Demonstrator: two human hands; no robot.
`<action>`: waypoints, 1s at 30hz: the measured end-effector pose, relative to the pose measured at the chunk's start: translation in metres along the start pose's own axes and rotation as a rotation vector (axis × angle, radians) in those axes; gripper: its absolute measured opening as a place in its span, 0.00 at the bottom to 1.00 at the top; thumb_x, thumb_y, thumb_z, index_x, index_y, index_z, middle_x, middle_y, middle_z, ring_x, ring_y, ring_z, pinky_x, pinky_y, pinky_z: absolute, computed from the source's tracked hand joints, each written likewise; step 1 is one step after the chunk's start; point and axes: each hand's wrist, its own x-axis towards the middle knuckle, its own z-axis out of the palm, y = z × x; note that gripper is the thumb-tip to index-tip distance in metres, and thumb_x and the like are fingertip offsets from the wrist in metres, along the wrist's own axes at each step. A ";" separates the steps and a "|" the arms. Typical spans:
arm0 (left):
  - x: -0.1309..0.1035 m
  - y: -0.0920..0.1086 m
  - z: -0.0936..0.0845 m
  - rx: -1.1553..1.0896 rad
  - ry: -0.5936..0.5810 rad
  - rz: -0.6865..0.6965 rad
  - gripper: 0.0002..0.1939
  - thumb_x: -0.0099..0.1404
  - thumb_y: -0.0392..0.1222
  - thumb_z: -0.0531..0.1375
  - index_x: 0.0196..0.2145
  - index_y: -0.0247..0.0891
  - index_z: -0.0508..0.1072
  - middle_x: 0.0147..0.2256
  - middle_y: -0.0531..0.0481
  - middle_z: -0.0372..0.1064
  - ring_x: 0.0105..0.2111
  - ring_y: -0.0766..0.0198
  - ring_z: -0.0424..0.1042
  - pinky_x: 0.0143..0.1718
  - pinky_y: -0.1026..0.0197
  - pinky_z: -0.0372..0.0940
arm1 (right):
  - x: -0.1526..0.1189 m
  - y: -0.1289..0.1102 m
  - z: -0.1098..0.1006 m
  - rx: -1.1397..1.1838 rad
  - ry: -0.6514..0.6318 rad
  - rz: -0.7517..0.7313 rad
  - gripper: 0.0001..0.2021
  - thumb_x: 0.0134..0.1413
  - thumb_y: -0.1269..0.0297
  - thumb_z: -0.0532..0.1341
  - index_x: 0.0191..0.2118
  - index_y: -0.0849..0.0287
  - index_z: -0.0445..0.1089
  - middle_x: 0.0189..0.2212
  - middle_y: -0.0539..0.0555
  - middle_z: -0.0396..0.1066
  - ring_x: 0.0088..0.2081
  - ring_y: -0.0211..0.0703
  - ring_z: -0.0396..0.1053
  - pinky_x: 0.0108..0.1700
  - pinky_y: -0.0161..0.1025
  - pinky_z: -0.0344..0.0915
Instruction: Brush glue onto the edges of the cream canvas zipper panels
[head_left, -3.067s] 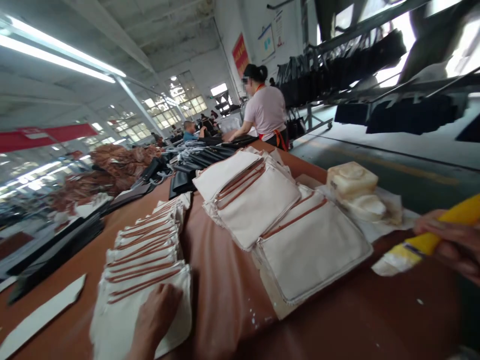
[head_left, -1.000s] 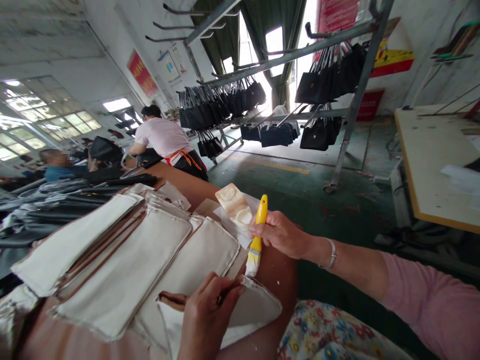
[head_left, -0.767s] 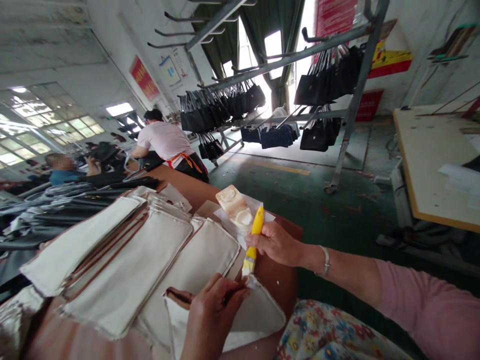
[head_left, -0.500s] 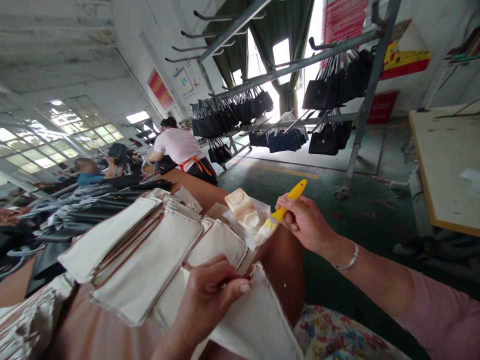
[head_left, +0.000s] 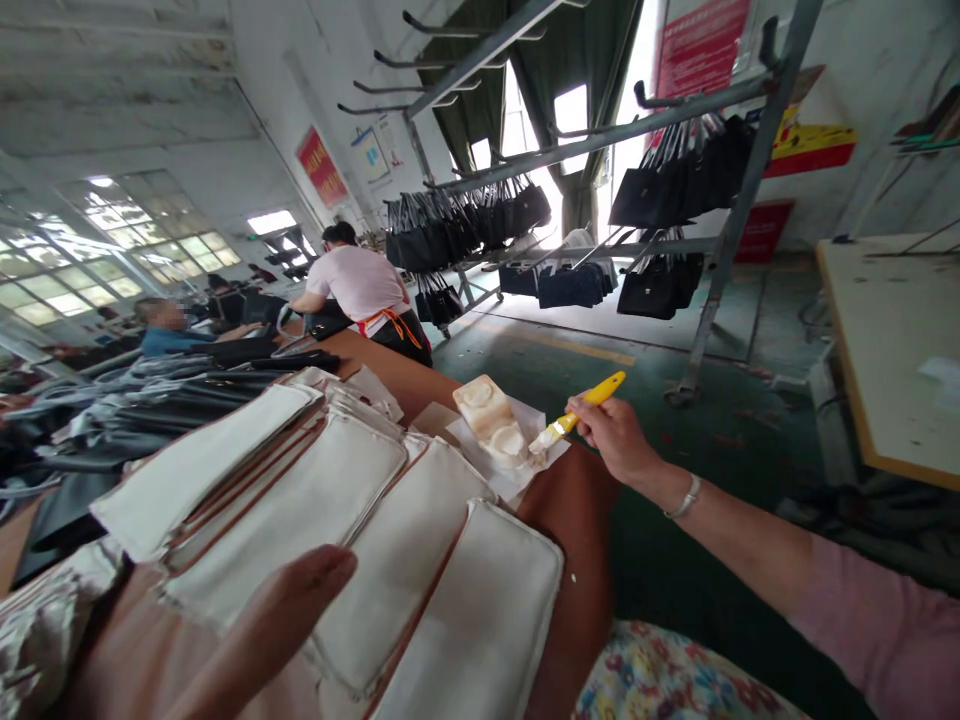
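My right hand [head_left: 611, 432] grips a yellow-handled brush [head_left: 592, 392], its pale bristles low over white paper [head_left: 553, 452] beside a cream, smeared container [head_left: 487, 415]. My left hand [head_left: 289, 605] is over the white pieces at the lower left, thumb side up, its other fingers hidden behind the thumb. White stitched pieces with brown edges lie overlapping on the brown table. The nearest white piece [head_left: 480, 610] lies flat at the table's right edge, with no hand on it.
Black bags with grey handles [head_left: 172, 400] are piled at the left. Crumpled white pieces [head_left: 56, 620] lie lower left. Beyond are a person in a pale shirt [head_left: 356, 280], a metal rack [head_left: 716, 290] with hanging bags, and another table [head_left: 885, 340] at right.
My left hand has let go of the nearest white piece and moved left. That piece now lies flat beside the others. The brush is tilted lower, its bristles by the container's near end.
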 end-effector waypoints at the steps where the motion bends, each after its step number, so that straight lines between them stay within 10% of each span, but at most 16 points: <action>1: 0.000 -0.004 0.021 0.019 -0.072 -0.002 0.21 0.58 0.61 0.57 0.29 0.41 0.77 0.26 0.53 0.75 0.30 0.60 0.73 0.32 0.65 0.65 | 0.005 0.011 0.004 -0.088 -0.017 -0.036 0.20 0.56 0.47 0.62 0.32 0.63 0.71 0.19 0.48 0.63 0.19 0.34 0.58 0.20 0.32 0.53; 6: 0.007 0.024 0.116 0.052 -0.190 -0.041 0.23 0.67 0.55 0.46 0.39 0.39 0.76 0.35 0.47 0.77 0.38 0.58 0.75 0.37 0.63 0.63 | 0.031 0.047 0.025 -0.416 -0.178 -0.197 0.20 0.61 0.49 0.56 0.34 0.63 0.71 0.22 0.51 0.68 0.24 0.40 0.65 0.28 0.35 0.61; 11: 0.024 0.047 0.157 0.111 -0.141 -0.146 0.29 0.67 0.59 0.44 0.39 0.35 0.75 0.40 0.34 0.75 0.42 0.45 0.74 0.38 0.53 0.61 | 0.045 0.065 0.047 -0.539 -0.314 -0.226 0.15 0.60 0.55 0.57 0.33 0.62 0.73 0.28 0.55 0.74 0.30 0.44 0.70 0.34 0.35 0.64; 22: 0.013 0.052 0.148 -0.068 -0.141 -0.066 0.26 0.63 0.60 0.49 0.32 0.37 0.77 0.31 0.48 0.74 0.32 0.58 0.72 0.33 0.61 0.61 | 0.044 0.073 0.038 -0.636 -0.485 -0.378 0.12 0.63 0.60 0.55 0.38 0.59 0.74 0.38 0.56 0.74 0.40 0.45 0.71 0.46 0.38 0.64; 27: -0.006 0.057 0.142 -0.438 -0.151 -0.142 0.25 0.57 0.61 0.58 0.36 0.35 0.78 0.30 0.49 0.76 0.29 0.58 0.73 0.30 0.62 0.63 | 0.019 0.055 0.016 -0.675 -0.724 -0.578 0.10 0.63 0.60 0.57 0.40 0.57 0.74 0.35 0.56 0.72 0.37 0.44 0.69 0.43 0.39 0.64; 30: -0.017 0.062 0.139 -0.528 -0.145 -0.106 0.26 0.57 0.60 0.60 0.39 0.34 0.78 0.31 0.47 0.75 0.31 0.58 0.72 0.31 0.62 0.64 | 0.004 0.031 0.011 -0.563 -0.653 -0.574 0.09 0.64 0.61 0.56 0.40 0.58 0.73 0.36 0.56 0.71 0.38 0.44 0.69 0.43 0.39 0.64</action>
